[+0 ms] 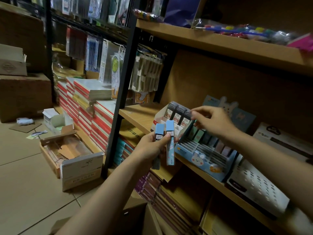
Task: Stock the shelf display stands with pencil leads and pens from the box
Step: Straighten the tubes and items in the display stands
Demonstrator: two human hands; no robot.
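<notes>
- Up close, a wooden shelf [135,114] with a smooth laminate face and a straight front edge runs from centre toward 4 o'clock.
- Left hand [150,146], at centre, grips two slim rectangular lead cases [169,143] upright; both have pale blue caps, and the longer one has a printed blue body.
- Right hand [211,122], toward 3 o'clock of the left, has its fingers curled and pinched at the top of a dark lead case standing in the white display stand [160,116]; whether it truly holds it I cannot tell.
- That white cardboard stand sits on the shelf holding a row of dark, glossy cases with red-and-white labels.
- Just beside it, toward 4 o'clock, a blue cardboard stand [208,165] with a rabbit picture has ridged, mostly unfilled slots and some pastel cases at the back.
- Open cardboard box [67,150] lies on the tiled floor [25,184] at 9 o'clock, well apart from the shelf.
- Stacked notebooks [94,106] with red edges rise at 10 o'clock.
</notes>
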